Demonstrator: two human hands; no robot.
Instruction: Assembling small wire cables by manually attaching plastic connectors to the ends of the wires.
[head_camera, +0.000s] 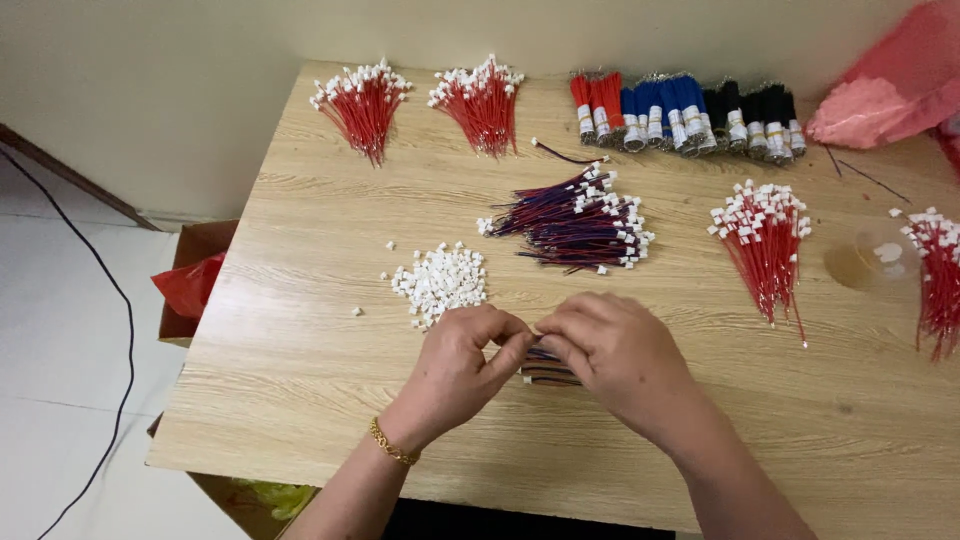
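Nearest you, your left hand and right hand meet just above the near edge of the wooden table. Both are pinched together on a short bundle of wires, dark red and blue, that pokes out low between the two palms. The fingertips of the two hands touch; whether a white piece sits between them I cannot tell, since the fingers hide that spot. A gold bracelet circles your left wrist.

From how the hands sit, you look to be fitting a plug onto the wire ends. That work calls for a steady pinch and for the ends kept lined up, so that none slips sideways.

At 11 o'clock from your hands, close by, lies a heap of small white plugs, with a few strays beside it. At 12 o'clock, a little farther, rests a pile of dark wires with white plugs on their ends. At 2 o'clock there is a fan of red wires with white tips, and another such bunch at the right edge. Along the far edge lie two more red bunches and a row of banded red, blue and black wire bundles. A pink plastic bag sits at the far right corner. At 9 o'clock, off the table, a cardboard box stands on the floor.
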